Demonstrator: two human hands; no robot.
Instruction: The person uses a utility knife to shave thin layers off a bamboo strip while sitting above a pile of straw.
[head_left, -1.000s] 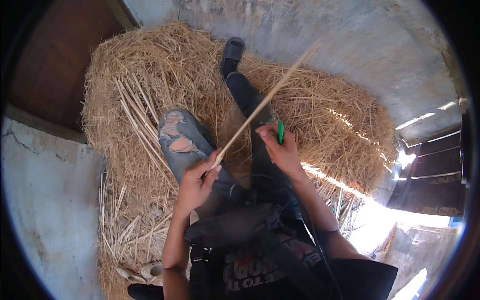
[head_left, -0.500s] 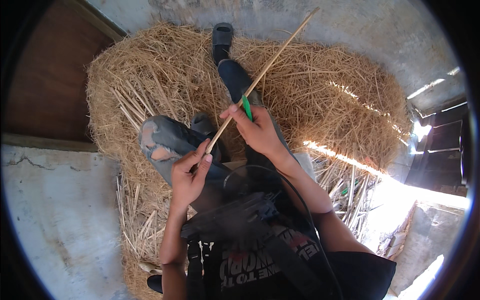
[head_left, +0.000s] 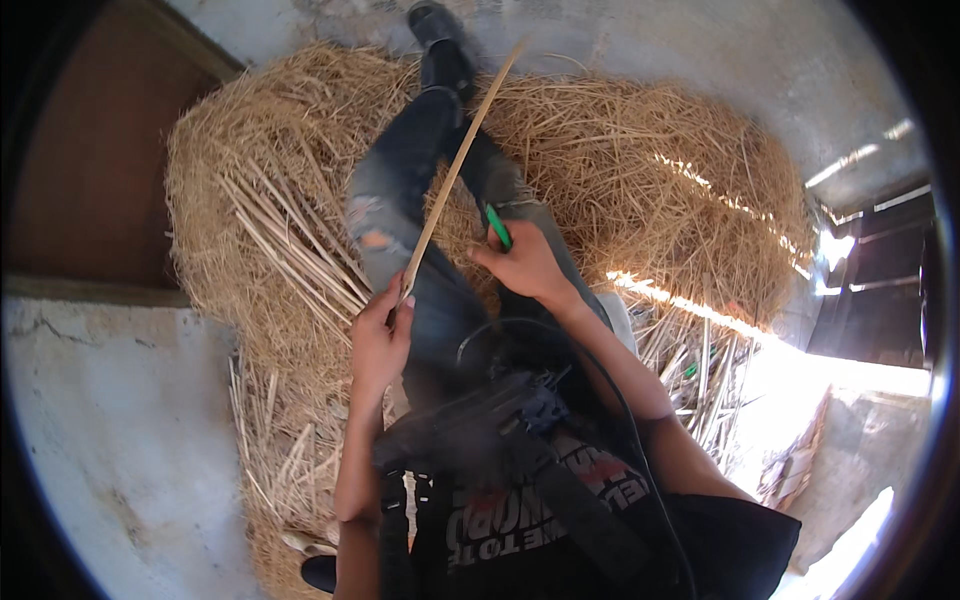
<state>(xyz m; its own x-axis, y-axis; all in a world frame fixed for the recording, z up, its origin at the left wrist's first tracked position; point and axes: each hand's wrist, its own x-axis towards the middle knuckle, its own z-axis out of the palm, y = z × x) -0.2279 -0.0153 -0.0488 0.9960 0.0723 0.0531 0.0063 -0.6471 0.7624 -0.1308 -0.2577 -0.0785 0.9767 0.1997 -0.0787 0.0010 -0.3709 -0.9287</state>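
Observation:
My left hand point(head_left: 380, 340) pinches the lower end of a long, pale, thin stick point(head_left: 452, 172), which looks like split bamboo or cane. The stick slants up and slightly right over my legs, its far tip near the wall. My right hand point(head_left: 530, 262) is closed around a slim green tool point(head_left: 498, 228). Only part of this tool shows, and I cannot make out its working end. The right hand hovers over my thigh, to the right of the stick and apart from it.
Pale shavings and straw point(head_left: 640, 170) form a thick heap around my legs. A bundle of pale sticks point(head_left: 290, 245) lies on the heap at left. More loose sticks point(head_left: 705, 385) lie at right. Concrete walls point(head_left: 110, 430) and a brown panel point(head_left: 110, 170) bound the space.
My right hand has come off the stick and moved slightly right with the green tool. The stick stands steeper. My bent left leg has stretched forward, exposing more of the stick bundle.

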